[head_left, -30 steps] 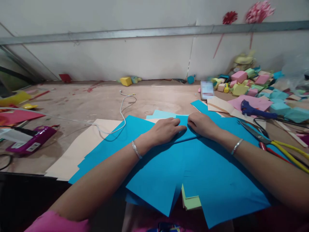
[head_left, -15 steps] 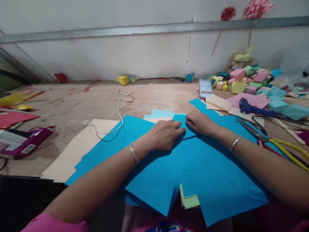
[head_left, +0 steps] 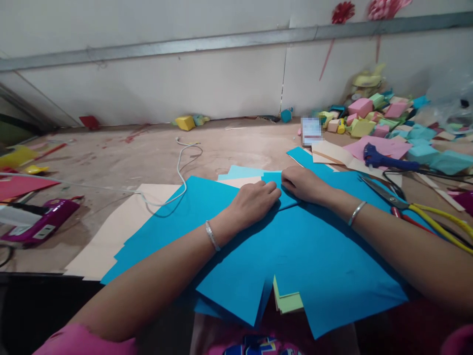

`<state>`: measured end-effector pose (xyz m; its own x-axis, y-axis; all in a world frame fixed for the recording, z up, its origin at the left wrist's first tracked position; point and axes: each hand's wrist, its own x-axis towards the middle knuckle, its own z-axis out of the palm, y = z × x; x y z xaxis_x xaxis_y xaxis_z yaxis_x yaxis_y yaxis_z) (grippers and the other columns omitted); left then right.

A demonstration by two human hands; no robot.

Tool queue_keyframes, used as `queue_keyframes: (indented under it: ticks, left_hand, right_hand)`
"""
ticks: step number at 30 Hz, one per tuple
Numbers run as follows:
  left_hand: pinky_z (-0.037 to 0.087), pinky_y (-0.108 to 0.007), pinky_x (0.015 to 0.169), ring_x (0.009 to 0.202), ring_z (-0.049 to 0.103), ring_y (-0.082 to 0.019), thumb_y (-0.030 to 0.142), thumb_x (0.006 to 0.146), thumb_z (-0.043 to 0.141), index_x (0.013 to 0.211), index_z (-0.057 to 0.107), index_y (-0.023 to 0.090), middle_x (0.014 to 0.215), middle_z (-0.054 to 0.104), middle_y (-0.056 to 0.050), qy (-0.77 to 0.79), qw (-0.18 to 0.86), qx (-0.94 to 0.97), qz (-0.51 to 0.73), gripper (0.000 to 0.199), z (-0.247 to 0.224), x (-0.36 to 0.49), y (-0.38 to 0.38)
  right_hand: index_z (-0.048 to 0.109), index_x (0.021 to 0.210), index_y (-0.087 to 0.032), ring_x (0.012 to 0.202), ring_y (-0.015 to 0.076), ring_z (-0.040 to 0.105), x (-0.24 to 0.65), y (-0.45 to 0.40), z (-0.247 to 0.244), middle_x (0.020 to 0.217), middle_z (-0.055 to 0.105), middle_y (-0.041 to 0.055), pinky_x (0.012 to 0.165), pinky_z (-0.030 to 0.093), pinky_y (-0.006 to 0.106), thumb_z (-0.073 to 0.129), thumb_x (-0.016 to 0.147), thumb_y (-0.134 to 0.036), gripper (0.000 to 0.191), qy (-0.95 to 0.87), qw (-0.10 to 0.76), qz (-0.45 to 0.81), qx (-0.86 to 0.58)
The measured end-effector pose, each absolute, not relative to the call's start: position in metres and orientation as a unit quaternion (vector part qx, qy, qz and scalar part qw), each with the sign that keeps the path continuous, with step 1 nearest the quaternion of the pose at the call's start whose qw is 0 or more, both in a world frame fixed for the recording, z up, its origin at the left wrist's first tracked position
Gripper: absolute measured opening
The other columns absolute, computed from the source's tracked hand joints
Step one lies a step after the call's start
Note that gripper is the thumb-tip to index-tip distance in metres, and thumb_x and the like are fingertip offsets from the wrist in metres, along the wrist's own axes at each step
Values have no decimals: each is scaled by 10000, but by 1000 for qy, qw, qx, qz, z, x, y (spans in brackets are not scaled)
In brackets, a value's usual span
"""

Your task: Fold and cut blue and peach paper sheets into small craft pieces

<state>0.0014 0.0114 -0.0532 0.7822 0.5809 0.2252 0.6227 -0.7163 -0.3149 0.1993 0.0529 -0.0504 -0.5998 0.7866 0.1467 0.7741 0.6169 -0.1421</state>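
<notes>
A small piece of folded blue paper [head_left: 272, 179] lies on top of larger blue paper sheets [head_left: 318, 276], a dark fold edge showing along its near side. My left hand [head_left: 254, 201] is closed over its left and near part, fingers curled under and partly hidden. At its right side my right hand [head_left: 303, 183] is closed in a loose fist, fingertips tucked out of sight against the paper. The two hands are close together, a narrow gap between them. Pale green sheets [head_left: 290, 301] peek out below the blue ones at the front edge.
Scissors [head_left: 388, 195] with yellow handles and a blue glue gun [head_left: 388, 160] lie at the right. Behind them is a heap of coloured paper boxes [head_left: 391, 116]. A white cable [head_left: 180, 167] crosses the left side towards a purple power strip [head_left: 44, 224]. Peach sheets [head_left: 111, 236] lie beneath the blue.
My left hand's fingers have drawn in tighter over the folded paper. The right hand keeps its place on the paper. The whole view has shifted slightly.
</notes>
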Motion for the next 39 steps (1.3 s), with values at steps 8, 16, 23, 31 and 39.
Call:
queue_keyframes:
  ticks: [8,16,23,31,39]
  left_hand:
    - [280,-343,522,734,530,-199,275,1029,349,970,556,169,895,587,-64,-275,186,-942,-57,241,-48,-1,10]
    - [347,-373,582,749,501,-228,229,1012,326,923,561,150,928,565,-102,-254,173,-951,-34,264,-42,1,6]
    - [360,-379,623,771,490,-236,220,1012,296,923,567,154,924,559,-100,-263,162,-951,-32,293,-41,0,3]
    - [372,-328,669,811,523,-205,315,1005,403,1324,511,307,1040,565,-77,-246,113,-963,-20,336,-29,-13,5]
    - [409,-280,707,963,570,-195,215,944,538,1103,631,260,1151,580,-65,-244,29,-969,13,189,-14,-29,12]
  right_hand:
    - [566,795,-168,793,185,530,201,55,-50,828,631,75,698,342,264,470,880,-118,137,-893,107,47,-435]
    - [573,798,-163,808,188,542,202,57,-53,836,638,80,708,343,269,470,883,-128,138,-895,115,52,-428]
    - [575,803,-162,822,199,539,201,56,-52,846,638,90,719,338,282,466,894,-133,145,-896,109,43,-428]
    - [583,805,-155,808,201,530,199,54,-48,837,637,95,712,337,288,454,884,-118,156,-894,106,47,-433]
    - [574,800,-164,821,196,544,201,57,-51,836,638,81,715,341,286,462,886,-133,145,-896,115,59,-425]
